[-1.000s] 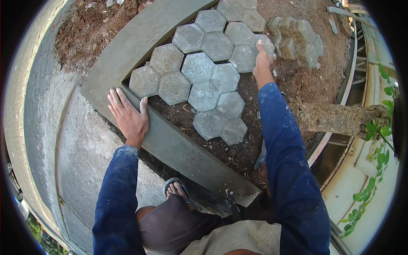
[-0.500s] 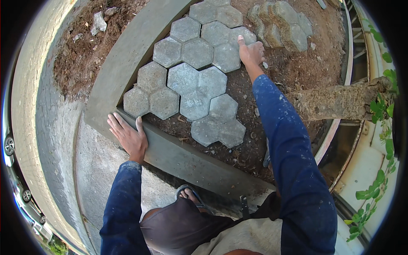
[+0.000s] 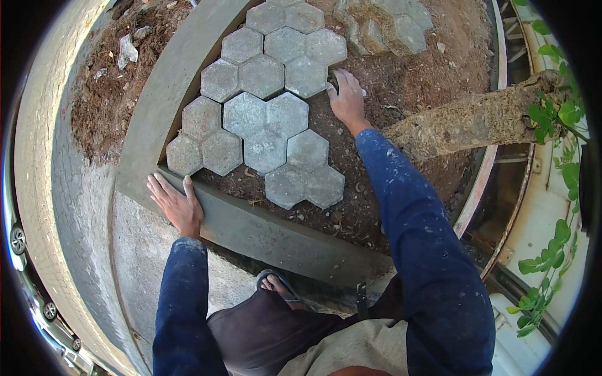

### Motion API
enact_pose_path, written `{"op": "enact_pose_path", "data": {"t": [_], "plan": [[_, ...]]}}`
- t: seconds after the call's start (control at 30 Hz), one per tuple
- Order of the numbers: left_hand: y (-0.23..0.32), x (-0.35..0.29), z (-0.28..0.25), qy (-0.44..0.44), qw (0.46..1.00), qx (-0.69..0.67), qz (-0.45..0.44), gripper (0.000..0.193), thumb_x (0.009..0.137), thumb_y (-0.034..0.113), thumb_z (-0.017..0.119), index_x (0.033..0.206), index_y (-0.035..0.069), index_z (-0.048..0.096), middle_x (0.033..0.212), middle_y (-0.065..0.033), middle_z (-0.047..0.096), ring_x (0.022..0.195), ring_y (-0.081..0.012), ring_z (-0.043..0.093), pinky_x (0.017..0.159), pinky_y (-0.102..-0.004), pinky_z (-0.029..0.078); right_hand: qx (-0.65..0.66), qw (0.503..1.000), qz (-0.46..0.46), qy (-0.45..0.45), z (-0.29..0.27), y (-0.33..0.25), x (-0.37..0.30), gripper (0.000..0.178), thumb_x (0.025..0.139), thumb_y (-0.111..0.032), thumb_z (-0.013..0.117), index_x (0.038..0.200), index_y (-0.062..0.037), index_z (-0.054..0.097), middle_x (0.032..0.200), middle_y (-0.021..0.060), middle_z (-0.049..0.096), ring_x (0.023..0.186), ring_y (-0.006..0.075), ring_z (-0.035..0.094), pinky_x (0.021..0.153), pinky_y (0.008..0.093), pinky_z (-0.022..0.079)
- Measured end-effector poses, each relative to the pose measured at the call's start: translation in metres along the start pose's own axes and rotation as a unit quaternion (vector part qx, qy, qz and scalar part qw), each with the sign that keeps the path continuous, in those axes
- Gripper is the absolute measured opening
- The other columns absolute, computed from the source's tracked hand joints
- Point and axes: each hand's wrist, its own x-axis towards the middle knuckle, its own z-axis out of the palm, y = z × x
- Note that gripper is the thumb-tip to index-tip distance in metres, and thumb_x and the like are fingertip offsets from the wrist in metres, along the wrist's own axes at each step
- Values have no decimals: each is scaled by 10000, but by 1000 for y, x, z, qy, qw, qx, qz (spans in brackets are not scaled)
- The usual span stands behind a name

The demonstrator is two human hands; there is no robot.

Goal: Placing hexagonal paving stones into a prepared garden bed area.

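My left hand [image 3: 177, 205] lies flat on the corner of a grey concrete curb [image 3: 276, 241], fingers stretched out, holding nothing. My right hand [image 3: 348, 103] is open beside the lower right edge of a grey three-lobed concrete paver [image 3: 305, 59], its thumb close to or touching that edge. Other pavers of the same shape lie fitted together: a brownish one [image 3: 204, 141] at the curb's corner, a pale one [image 3: 266, 128] in the middle, one [image 3: 307, 172] nearer me, and one [image 3: 243, 67] along the left curb.
At the far right a stack of pavers [image 3: 395, 28] rests on brown soil [image 3: 433, 78]. A tree trunk [image 3: 470, 119] comes in from the right, near a metal rail and leafy stems [image 3: 561, 250]. Outside the curb lie loose earth with stones [image 3: 94, 106] and pavement [image 3: 141, 250].
My right hand has come off the paver's top and moved nearer along its right side. The left hand stays on the curb. The whole view has shifted somewhat.
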Motion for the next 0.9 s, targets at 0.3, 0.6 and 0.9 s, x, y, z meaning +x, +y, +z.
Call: {"op": "enact_pose_path", "data": {"t": [0.3,0.6,0.9], "plan": [[9,1,3,-1,1000,-27,8,862,1001,598,400,1534,-55,218,1607,-278,163,1507,-415,120,1225,-521,98,-97,993,-48,-36,-11,21,13,612,913,-373,646,1393,-27,487,1469,168,469,1358,345,418,1160,527,259],[2,1,-1,-5,1000,-11,-5,854,1011,596,370,1545,-48,196,1624,-251,142,1520,-385,96,1227,-511,75,121,984,81,104,0,6,69,373,965,-353,590,1119,-18,644,1153,200,636,1136,403,565,974,479,436],[6,4,5,-24,1000,17,-12,873,999,593,405,1552,-35,157,1622,-259,125,1515,-402,93,1228,-520,89,182,967,165,70,31,0,92,383,972,-371,576,1117,-17,597,1065,245,646,1048,421,611,908,485,461]]}}
